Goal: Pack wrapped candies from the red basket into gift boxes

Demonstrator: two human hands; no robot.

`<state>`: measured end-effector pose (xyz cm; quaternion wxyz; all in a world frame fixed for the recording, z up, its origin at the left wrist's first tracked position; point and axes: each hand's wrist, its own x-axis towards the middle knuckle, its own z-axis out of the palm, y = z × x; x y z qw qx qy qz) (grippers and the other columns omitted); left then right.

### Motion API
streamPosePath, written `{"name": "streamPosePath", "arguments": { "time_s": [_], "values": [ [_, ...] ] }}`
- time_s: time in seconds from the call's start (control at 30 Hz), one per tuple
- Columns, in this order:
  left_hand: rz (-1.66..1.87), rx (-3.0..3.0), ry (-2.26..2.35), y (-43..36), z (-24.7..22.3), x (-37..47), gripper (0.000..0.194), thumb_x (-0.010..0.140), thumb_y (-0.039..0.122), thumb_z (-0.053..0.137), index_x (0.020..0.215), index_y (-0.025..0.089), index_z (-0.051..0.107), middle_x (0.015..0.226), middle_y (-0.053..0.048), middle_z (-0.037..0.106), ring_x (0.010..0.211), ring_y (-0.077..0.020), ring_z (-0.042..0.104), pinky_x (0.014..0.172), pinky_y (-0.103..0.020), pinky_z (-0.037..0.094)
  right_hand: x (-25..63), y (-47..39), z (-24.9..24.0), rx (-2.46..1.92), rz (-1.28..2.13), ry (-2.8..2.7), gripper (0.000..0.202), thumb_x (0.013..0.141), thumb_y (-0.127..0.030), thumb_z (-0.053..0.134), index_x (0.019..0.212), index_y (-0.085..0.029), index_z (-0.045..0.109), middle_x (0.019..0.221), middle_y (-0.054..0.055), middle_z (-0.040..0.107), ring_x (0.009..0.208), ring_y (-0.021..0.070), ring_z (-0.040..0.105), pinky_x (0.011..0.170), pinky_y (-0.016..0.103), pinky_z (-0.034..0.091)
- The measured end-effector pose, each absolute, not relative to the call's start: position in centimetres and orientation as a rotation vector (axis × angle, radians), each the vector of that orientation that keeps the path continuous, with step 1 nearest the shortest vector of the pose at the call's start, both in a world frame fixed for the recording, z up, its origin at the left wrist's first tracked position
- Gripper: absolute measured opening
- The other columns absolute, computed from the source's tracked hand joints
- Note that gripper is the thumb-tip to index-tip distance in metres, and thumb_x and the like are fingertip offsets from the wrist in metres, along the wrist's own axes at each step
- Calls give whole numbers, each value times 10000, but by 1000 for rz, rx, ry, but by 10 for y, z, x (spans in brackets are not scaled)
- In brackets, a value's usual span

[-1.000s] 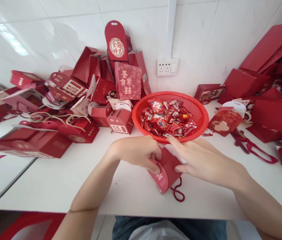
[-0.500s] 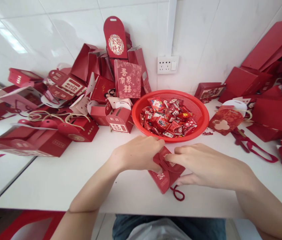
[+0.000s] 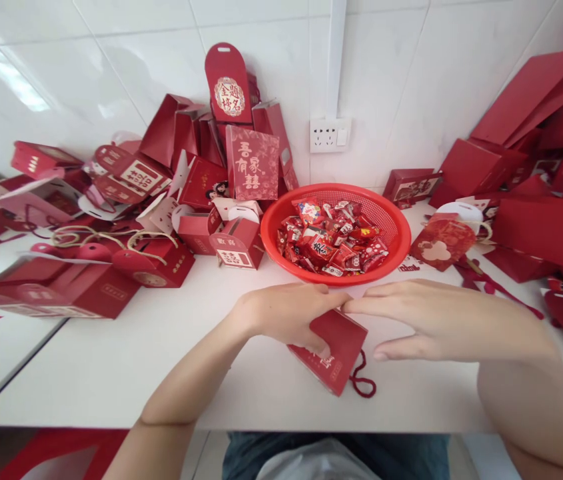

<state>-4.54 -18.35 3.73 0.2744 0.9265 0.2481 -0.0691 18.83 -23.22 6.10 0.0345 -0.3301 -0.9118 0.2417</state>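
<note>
A small red box [image 3: 344, 347] lies tilted on the white table [image 3: 171, 373] in front of me, a dark red cord loop [image 3: 362, 385] sticking out at its right side. My left hand [image 3: 294, 317] grips the box from the left, thumb on its near printed face and fingers at its far edge. At the far edge, the index fingertip of my right hand [image 3: 411, 320] meets my left fingers; its thumb is apart, off the box's right side, and nothing is held in it. Just beyond both hands sits a red basket [image 3: 401, 250] of wrapped candies [image 3: 318, 243].
Red gift boxes [image 3: 161, 263] are piled at the left and along the wall. More boxes [image 3: 546, 227] crowd the right side, with ribbons [image 3: 491, 287] beside them. A socket [image 3: 330, 135] is on the wall. The table's front edge runs below my forearms.
The box's top flaps no longer show and a plain red face is visible. My right hand has moved off the flaps to the far edge, its thumb spread away. The view has shifted slightly.
</note>
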Motion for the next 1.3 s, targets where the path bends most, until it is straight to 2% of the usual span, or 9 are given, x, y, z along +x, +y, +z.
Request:
{"name": "streamPosePath", "arguments": {
  "time_s": [0.07,0.17,0.27,0.37,0.57,0.7,0.83,1.0,1.3],
  "values": [
    [-222,2465,675,-184,37,-44,579,810,435,742,1296,196,541,1168,-95,668,949,-251,674,738,-278,470,198,-231,64,-1003,756,-2764,505,924,-530,646,1350,-259,665,1351,83,678,1221,316,633,994,398,502],
    [-274,2450,697,-185,39,-45,503,819,433,739,1237,214,567,1128,-79,658,924,-240,665,706,-263,455,210,-227,64,-1174,813,-2719,624,881,-630,642,1380,-255,645,1350,97,674,1202,333,640,981,427,506],
    [-253,2424,719,-187,36,-52,443,842,413,730,1223,236,592,1118,-65,642,936,-239,660,717,-265,452,217,-226,53,-1332,921,-2696,582,858,-648,649,1236,-211,724,1173,110,734,1043,319,690,872,412,527],
    [-144,2363,758,-192,28,-62,463,868,442,711,1281,273,588,1188,-61,623,993,-247,657,805,-292,476,220,-232,29,-1367,1074,-2647,509,850,-617,672,1104,-183,752,1057,106,747,967,296,688,858,401,509],
    [67,2305,891,-210,8,-73,506,885,524,672,1335,310,588,1239,-68,602,977,-245,665,873,-345,513,203,-249,-37,-1240,1549,-2023,446,876,-592,652,912,-151,712,897,76,739,810,201,647,728,312,495],
    [144,2288,989,-218,4,-75,498,886,548,660,1322,313,609,1221,-75,607,989,-250,661,897,-370,516,193,-248,-55,-1146,1686,-1710,434,775,-565,776,710,-153,654,686,11,647,641,134,550,636,274,443],
    [137,2275,1085,-220,6,-79,499,881,546,665,1321,316,619,1185,-74,627,985,-261,663,910,-393,511,200,-239,-30,-1031,1728,-1552,389,760,-512,818,716,-147,691,683,24,674,614,126,577,616,266,448],
    [150,2285,1161,-221,12,-75,505,889,559,649,1327,311,616,1143,-72,631,970,-263,662,894,-395,512,197,-226,24,-891,1640,-1733,298,815,-431,797,746,-154,710,761,53,730,733,165,671,744,300,511],
    [306,2274,1165,-229,21,-78,458,849,506,714,1245,277,688,1176,-89,626,959,-230,637,860,-373,535,165,-203,59,-853,1699,-2171,341,839,-480,762,797,-171,623,819,46,759,763,174,701,785,307,498]
  ]
}}
